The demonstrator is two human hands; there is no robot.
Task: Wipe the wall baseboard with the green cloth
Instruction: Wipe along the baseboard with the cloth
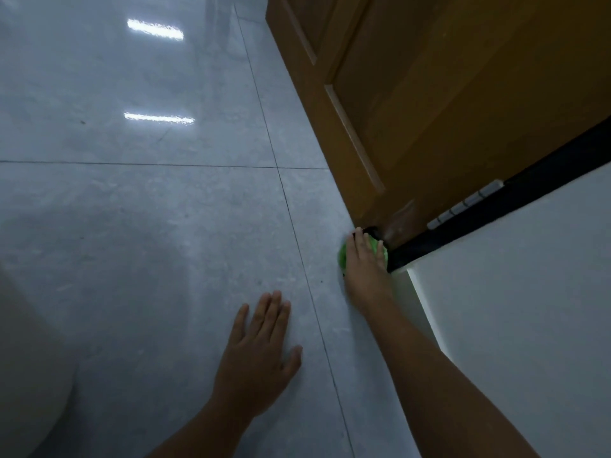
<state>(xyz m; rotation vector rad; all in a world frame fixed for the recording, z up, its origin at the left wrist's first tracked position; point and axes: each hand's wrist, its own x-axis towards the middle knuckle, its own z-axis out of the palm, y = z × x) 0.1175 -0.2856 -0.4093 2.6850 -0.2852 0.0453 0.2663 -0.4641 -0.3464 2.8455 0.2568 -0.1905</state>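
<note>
The green cloth [343,256] is bunched at the foot of the wall, right where the white wall [515,292] meets the dark door frame strip [463,223]. My right hand [363,262] lies over the cloth with straight fingers and presses it against the base of the wall; most of the cloth is hidden under it. The pale baseboard [426,312] runs along the wall's bottom edge behind my right forearm. My left hand [261,352] rests flat on the grey floor tiles [148,242], fingers spread, holding nothing.
A brown wooden door [429,94] stands just beyond the cloth, with a white hinge [466,203] on the dark frame. Glossy grey tiles with thin grout lines spread to the left. A pale rounded shape [29,375] fills the lower left corner.
</note>
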